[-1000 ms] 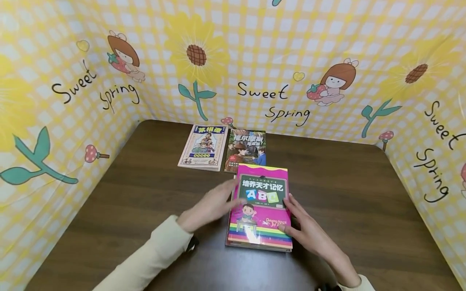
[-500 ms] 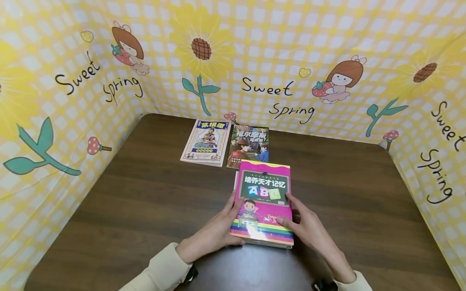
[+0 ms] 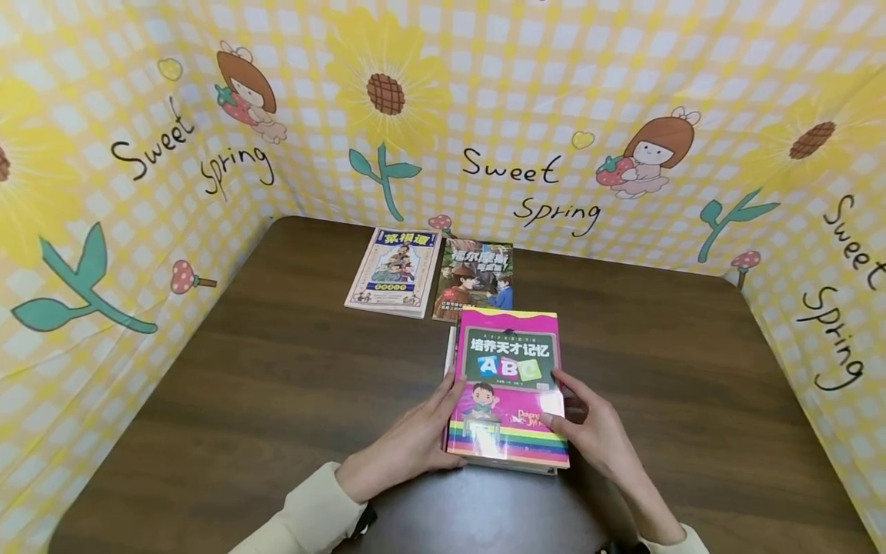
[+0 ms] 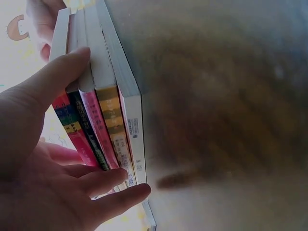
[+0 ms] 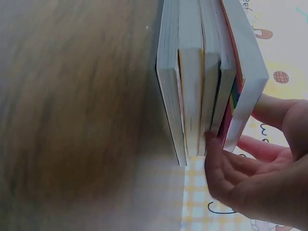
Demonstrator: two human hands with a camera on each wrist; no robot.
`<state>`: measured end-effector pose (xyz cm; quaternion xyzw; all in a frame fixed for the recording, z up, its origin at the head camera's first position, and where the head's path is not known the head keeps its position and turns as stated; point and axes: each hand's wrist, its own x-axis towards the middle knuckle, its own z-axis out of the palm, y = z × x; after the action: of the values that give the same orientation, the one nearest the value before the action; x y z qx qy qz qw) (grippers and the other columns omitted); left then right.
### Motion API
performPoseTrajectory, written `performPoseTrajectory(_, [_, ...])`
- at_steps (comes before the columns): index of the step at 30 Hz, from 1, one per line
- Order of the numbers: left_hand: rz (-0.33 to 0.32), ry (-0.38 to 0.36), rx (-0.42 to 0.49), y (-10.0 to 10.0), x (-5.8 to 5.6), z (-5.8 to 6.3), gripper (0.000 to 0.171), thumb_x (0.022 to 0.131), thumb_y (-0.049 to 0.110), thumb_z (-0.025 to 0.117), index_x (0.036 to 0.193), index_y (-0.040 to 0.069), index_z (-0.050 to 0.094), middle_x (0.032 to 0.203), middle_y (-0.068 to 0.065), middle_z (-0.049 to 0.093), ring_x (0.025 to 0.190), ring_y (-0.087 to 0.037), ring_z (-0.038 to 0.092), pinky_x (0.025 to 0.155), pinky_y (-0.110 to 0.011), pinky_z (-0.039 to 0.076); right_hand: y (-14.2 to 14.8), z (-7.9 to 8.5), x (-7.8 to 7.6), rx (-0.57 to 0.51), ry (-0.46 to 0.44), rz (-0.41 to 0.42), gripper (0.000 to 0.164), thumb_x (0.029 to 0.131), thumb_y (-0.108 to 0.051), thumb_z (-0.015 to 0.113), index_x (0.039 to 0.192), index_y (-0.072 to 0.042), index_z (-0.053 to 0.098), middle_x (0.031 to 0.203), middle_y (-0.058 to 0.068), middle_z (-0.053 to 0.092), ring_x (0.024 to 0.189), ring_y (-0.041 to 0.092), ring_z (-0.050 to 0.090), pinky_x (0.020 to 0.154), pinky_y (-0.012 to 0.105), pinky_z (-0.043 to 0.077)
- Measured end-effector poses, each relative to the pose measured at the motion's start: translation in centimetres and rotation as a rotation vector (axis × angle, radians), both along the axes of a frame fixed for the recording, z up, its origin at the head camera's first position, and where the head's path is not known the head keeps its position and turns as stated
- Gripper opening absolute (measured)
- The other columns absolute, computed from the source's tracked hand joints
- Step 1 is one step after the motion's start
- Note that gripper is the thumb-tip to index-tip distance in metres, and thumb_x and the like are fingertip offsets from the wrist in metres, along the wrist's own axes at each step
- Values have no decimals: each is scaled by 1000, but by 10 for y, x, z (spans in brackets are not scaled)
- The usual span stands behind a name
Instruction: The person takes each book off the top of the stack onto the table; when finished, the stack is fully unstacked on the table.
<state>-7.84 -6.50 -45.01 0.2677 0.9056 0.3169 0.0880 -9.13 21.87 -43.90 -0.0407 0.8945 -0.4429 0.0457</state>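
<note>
A pink book (image 3: pixel 512 404) with a rainbow band and the letters ABC tops a stack of several books on the table. My right hand (image 3: pixel 601 423) holds its right side, the thumb on the cover and the fingers at the edge below. In the right wrist view this book juts out past those beneath. My left hand (image 3: pixel 408 440) lies along the stack's left side. In the left wrist view its fairly straight fingers touch the spines and the thumb rests at the near end. The lowest book (image 4: pixel 134 122) has a white spine and lies flat on the table.
Behind the stack lie a cream book with a blue title band (image 3: pixel 394 271) and a comic-style book (image 3: pixel 477 273), side by side. The dark wooden table (image 3: pixel 291 362) is bordered by a yellow checked cloth backdrop (image 3: pixel 498 100).
The left hand has come down from above the pink book to the stack's near left side. The pink book has shifted slightly to the right over the others, with the right hand on it.
</note>
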Motion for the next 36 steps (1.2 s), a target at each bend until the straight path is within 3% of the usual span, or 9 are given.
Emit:
performPoseTrajectory(4, [8,41,-24,-3,3,-1,108,73,33,85,153,3,19,157,-23,15,127,-40,45,100,-51,42,2,-1,1,-103,-27,-8,66,81,-16,79,140,-11,50,128,17,58,79,20,63,67,26,55])
performPoseTrajectory(7, [15,81,-35,-5,5,-2,109,72,33,86,151,-1,21,155,-24,22,127,-39,46,100,-52,41,6,-2,1,-208,-87,-11,65,82,-12,77,141,-14,50,132,17,55,78,21,64,68,26,55])
performPoseTrajectory(15, [17,114,-73,-4,4,-2,110,72,40,84,150,-5,21,153,-23,28,129,-37,44,101,-49,41,24,6,-7,-472,-246,-51,63,89,-6,67,146,-17,43,138,18,46,89,26,68,74,38,57])
performPoseTrajectory(20, [6,138,-124,-5,5,-1,98,73,40,83,144,-8,36,153,-25,27,126,-40,47,98,-52,43,42,25,-19,-475,-252,-48,65,91,-9,65,149,-16,37,141,18,41,91,26,69,76,40,56])
performPoseTrajectory(24, [5,160,-130,-5,4,-1,97,73,40,83,143,-8,37,153,-25,27,125,-40,48,97,-52,43,61,44,-42,-466,-194,-39,66,91,-8,65,150,-13,35,125,11,59,86,24,70,75,40,56])
performPoseTrajectory(27, [3,178,-126,-3,1,0,97,73,40,83,144,-7,36,153,-24,27,123,-40,49,95,-52,45,76,60,-67,-453,-172,-54,67,91,-8,66,150,-16,35,121,5,60,83,22,70,72,38,57])
performPoseTrajectory(33, [9,174,-117,0,0,0,97,73,40,83,145,-6,35,154,-23,26,112,-40,58,83,-49,52,96,77,-129,-465,-177,-113,66,94,-7,62,152,-18,32,151,12,27,81,12,67,70,30,57])
performPoseTrajectory(36, [12,140,-112,1,2,0,97,74,39,83,145,-6,35,155,-22,24,107,-40,61,79,-50,53,102,76,-152,-501,-223,-142,67,94,-7,60,152,-20,30,153,14,24,82,11,68,71,32,57])
